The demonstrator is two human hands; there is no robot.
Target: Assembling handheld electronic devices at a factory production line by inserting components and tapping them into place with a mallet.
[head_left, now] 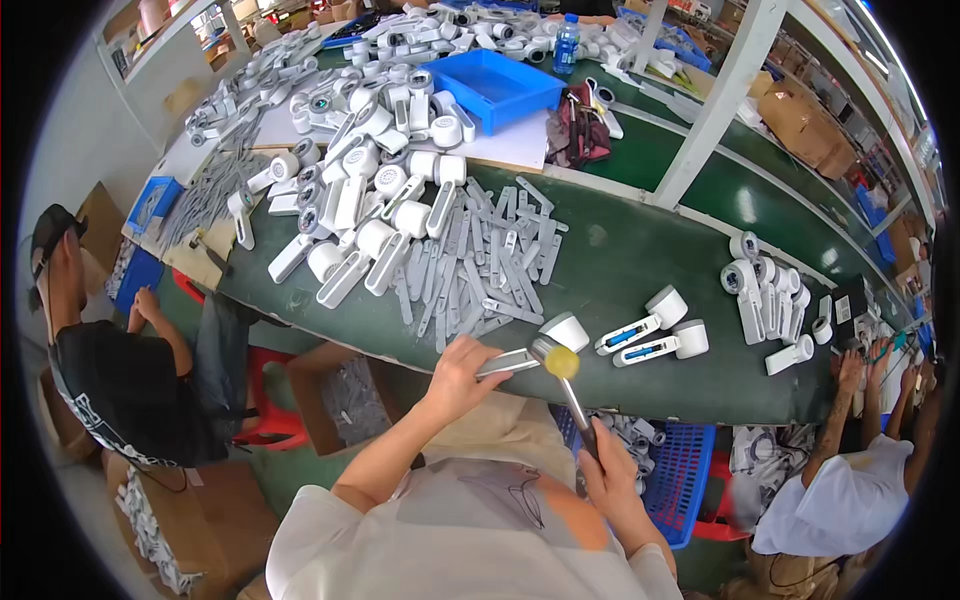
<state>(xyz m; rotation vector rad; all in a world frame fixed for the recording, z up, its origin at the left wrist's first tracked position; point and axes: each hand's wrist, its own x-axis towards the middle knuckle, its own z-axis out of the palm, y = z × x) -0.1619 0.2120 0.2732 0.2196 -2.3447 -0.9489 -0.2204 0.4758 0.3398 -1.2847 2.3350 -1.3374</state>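
My left hand point(461, 376) is closed round the handle end of a white handheld fan point(566, 331) at the table's near edge. My right hand point(612, 474) grips the dark handle of a mallet point(561, 362) with a yellow striking face. The mallet's head overlaps the fan near its neck; whether they touch I cannot tell. To the right lie two more fans point(668, 346), their handles open and blue parts showing inside. A heap of flat grey handle covers point(490, 250) spreads just beyond my left hand.
Piled fans point(375, 200) cover the table's left and far side, near a blue tray point(495, 85) and a bottle point(566, 45). More fans point(765, 295) stand grouped at right. A blue basket point(682, 480) is below the edge. People sit at both sides.
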